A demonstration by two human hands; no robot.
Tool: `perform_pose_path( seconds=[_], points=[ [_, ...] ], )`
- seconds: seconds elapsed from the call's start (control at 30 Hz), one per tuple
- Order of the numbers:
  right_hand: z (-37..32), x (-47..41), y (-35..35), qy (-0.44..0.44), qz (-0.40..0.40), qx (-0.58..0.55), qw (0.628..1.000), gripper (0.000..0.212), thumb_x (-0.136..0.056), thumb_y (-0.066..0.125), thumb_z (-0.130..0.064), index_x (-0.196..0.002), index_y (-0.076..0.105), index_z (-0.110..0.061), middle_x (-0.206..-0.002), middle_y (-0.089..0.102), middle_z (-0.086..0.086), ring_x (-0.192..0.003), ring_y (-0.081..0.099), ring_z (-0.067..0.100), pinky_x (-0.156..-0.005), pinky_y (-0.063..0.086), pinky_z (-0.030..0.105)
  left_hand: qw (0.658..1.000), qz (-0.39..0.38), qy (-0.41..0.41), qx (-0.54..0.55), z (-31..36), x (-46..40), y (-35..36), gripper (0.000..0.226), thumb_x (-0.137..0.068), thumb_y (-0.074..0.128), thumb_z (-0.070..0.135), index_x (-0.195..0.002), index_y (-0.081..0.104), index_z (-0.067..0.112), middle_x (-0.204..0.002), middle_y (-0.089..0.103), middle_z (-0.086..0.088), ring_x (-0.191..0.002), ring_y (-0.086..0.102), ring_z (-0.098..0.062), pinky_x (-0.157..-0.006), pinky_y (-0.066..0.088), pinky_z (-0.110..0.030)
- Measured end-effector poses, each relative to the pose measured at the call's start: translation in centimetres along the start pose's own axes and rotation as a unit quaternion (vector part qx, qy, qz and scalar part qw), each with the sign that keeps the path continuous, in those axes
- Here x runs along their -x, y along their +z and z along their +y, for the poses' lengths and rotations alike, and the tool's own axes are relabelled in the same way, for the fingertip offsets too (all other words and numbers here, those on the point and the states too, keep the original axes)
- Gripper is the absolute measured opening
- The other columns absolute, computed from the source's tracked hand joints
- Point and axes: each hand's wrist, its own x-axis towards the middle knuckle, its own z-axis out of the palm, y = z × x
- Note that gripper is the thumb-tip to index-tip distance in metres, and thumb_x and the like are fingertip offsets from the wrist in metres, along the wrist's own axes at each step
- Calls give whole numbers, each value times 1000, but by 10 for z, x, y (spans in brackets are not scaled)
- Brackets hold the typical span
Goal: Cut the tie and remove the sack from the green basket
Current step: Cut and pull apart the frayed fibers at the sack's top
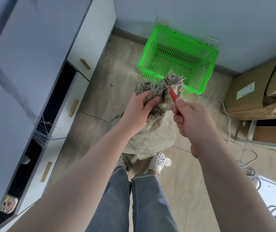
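A grey-beige woven sack [152, 139] stands on the floor in front of my feet, outside the green basket [150, 47]. Its frayed neck [172, 81] is bunched together and bound by a dark tie [164, 89]. My left hand [140, 111] grips the gathered fabric just below the tie on the left. My right hand [194, 121] holds a red-handled cutting tool [174, 96] whose tip points at the tie; the blade itself is hidden in the frayed threads. The basket sits behind the sack against the wall and looks empty.
A white cabinet [76, 52] with wooden handles runs along the left; a bundle of white cable ties [43, 131] pokes from a dark gap. Cardboard boxes [251, 91] stack at the right. White cables [244, 148] trail over the wooden floor on the right.
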Motion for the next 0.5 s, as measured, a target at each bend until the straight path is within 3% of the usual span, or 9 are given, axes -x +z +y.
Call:
perform_pose_path(
  seconds=[0.1,0.2,0.27,0.33,0.43,0.5],
  points=[
    [-4,8,-8,23,-10,-71,997,39,-103,42,-31,-68,49,-15,-52,33,-5,-42,22,7,-38,18,17,998,37,-8,-54,-4,-5,-3,45,-96,49,43,-133,56,19,-127,52,-6,-118,49,-22,-100,38,-33],
    [-1,9,-10,47,-14,-133,990,37,-103,41,-30,-71,48,-13,-53,33,-4,-41,21,7,-35,16,16,996,58,10,-65,1,-2,-2,41,-99,45,40,-131,57,17,-123,51,-2,-114,47,-16,-98,34,-29],
    [2,6,-9,60,-21,-142,988,38,-104,40,-30,-71,48,-13,-52,33,-3,-39,21,6,-34,16,17,995,90,36,-27,3,4,0,26,-101,43,35,-107,64,20,-107,57,-4,-103,52,-18,-88,39,-31],
    [4,3,-6,74,-30,-134,988,38,-104,40,-30,-71,47,-13,-52,32,-3,-38,21,6,-34,16,17,992,110,48,32,3,9,1,21,-101,44,33,-87,58,26,-94,60,-5,-92,56,-22,-80,45,-38],
    [5,2,-4,70,-43,-112,990,38,-104,39,-32,-71,47,-14,-53,32,-4,-39,20,6,-35,15,17,991,55,39,115,1,13,2,17,-100,48,28,-110,61,26,-102,68,1,-95,65,-21,-86,53,-48],
    [3,2,-4,63,-57,-111,990,38,-104,39,-32,-71,47,-15,-51,32,-4,-39,20,6,-35,16,17,989,-31,62,133,0,14,3,25,-100,49,28,-119,57,42,-109,68,7,-99,65,-15,-89,52,-37]
  ],
)
